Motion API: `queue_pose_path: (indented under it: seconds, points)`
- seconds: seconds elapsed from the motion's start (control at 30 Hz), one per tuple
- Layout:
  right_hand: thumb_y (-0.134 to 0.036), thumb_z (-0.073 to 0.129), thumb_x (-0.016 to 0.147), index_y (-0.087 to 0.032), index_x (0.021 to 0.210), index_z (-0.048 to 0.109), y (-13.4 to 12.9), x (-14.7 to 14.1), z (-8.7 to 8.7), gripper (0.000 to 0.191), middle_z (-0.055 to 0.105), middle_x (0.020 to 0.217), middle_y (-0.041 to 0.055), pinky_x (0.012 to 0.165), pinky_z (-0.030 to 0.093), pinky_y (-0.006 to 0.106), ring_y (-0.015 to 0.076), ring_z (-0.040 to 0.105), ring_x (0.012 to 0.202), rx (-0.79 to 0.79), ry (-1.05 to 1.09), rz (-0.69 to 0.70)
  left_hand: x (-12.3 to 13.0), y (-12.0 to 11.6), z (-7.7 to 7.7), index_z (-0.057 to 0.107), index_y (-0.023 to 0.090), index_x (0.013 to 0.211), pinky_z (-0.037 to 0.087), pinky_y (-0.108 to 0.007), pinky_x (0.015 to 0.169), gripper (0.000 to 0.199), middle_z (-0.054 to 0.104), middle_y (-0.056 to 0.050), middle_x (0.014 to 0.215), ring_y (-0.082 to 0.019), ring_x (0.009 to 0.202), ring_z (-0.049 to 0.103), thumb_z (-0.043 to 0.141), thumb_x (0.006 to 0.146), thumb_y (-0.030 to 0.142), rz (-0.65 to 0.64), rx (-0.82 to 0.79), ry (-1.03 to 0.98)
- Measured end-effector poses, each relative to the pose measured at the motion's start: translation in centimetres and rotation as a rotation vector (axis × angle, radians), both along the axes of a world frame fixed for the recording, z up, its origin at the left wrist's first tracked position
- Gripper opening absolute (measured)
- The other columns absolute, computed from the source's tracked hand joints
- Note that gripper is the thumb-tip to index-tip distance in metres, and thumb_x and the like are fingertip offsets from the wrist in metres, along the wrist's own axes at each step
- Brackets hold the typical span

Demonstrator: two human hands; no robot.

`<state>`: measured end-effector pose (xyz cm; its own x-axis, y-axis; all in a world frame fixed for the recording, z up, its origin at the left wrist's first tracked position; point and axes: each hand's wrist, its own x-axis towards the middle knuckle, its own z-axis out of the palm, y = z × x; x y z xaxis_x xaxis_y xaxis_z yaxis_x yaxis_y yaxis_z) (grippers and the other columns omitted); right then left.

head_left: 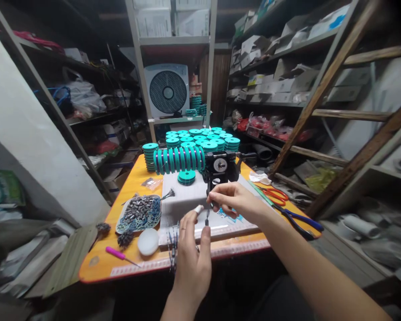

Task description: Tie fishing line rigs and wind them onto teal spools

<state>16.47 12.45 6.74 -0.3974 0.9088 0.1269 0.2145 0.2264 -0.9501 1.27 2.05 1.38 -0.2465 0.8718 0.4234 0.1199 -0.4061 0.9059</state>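
Note:
My right hand [235, 201] is closed in a pinch in front of the black winding device [218, 166]. What its fingertips hold is too small to make out. Below the pinch, a small dark weight [206, 221] with a thin loop above it stands at the thumb tip of my left hand [192, 252], which appears to grip it. A white covering wraps one fingertip of that hand. Beaded dark strands [171, 245] hang beside its fingers at the table's front edge. A row of teal spools [179, 160] is mounted on the device's shaft.
On the yellow table [93, 261] lie a tray [120, 228] of grey weights and blue-green pieces, a white round lid [148, 242], a pink-handled pick [115, 253], orange scissors [277, 196] and blue-handled pliers [300, 220]. Stacked teal spools [209, 145] stand behind. A wooden ladder [321, 84] leans right.

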Motion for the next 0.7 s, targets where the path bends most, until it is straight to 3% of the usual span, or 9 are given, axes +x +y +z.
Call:
queue_pose_path:
  seconds: [0.1,0.17,0.27,0.43,0.6,0.7]
  points:
    - [-0.049,0.065,0.078,-0.011,0.078,0.066,-1.1,-0.1,1.1,0.038,0.064,0.061,0.0022,0.035,0.025,0.017,0.0025,0.038,0.034,-0.095,0.106,0.12,0.3,0.9,1.1,0.066,0.023,0.112,0.035,-0.03,0.097,0.028,0.063,-0.008,0.114,-0.024,0.109,0.053,0.062,0.085,0.026,-0.155,-0.123,-0.106]
    - [-0.048,0.067,0.078,-0.011,0.079,0.066,-1.4,-0.3,1.2,0.037,0.064,0.061,0.0018,0.034,0.024,0.016,0.0018,0.038,0.035,-0.142,0.18,0.162,0.7,1.3,1.2,0.069,0.021,0.097,0.039,-0.026,0.083,0.018,0.064,-0.005,0.092,-0.02,0.089,0.055,0.059,0.088,0.033,-0.287,-0.206,-0.183]
    - [-0.044,0.068,0.078,-0.012,0.081,0.066,-1.5,-0.6,0.6,0.032,0.062,0.059,0.0,0.033,0.022,0.014,0.0011,0.036,0.035,-0.233,0.272,0.191,1.0,1.3,0.5,0.063,0.018,0.07,0.036,-0.023,0.068,0.027,0.053,0.0,0.067,-0.015,0.068,0.047,0.058,0.088,0.039,-0.376,-0.278,-0.279]
    - [-0.046,0.057,0.086,-0.012,0.098,0.065,-1.8,-1.0,-1.2,0.037,0.046,0.041,-0.008,0.028,0.014,0.014,0.0019,0.024,0.026,-0.467,0.327,0.304,1.2,0.5,-1.4,0.063,0.013,0.08,0.042,-0.028,0.067,0.038,0.053,0.0,0.053,-0.015,0.056,0.049,0.047,0.092,0.046,-0.576,-0.393,-0.491]
    - [-0.048,0.057,0.084,-0.016,0.076,0.055,-2.3,-1.6,-2.6,0.033,0.052,0.042,-0.0064,0.026,0.016,0.012,0.0008,0.024,0.023,-0.595,0.416,0.339,1.5,-0.7,-2.2,0.064,0.01,0.078,0.046,-0.028,0.064,0.034,0.062,-0.004,0.05,-0.014,0.052,0.057,0.051,0.092,0.038,-0.668,-0.447,-0.76]
    - [-0.046,0.058,0.085,-0.015,0.074,0.053,-2.5,-1.8,-3.0,0.032,0.052,0.042,-0.006,0.025,0.013,0.011,0.0005,0.026,0.023,-0.615,0.455,0.316,1.4,-1.5,-2.1,0.064,0.01,0.079,0.048,-0.028,0.064,0.032,0.063,-0.004,0.051,-0.013,0.051,0.058,0.05,0.093,0.035,-0.69,-0.466,-0.856]
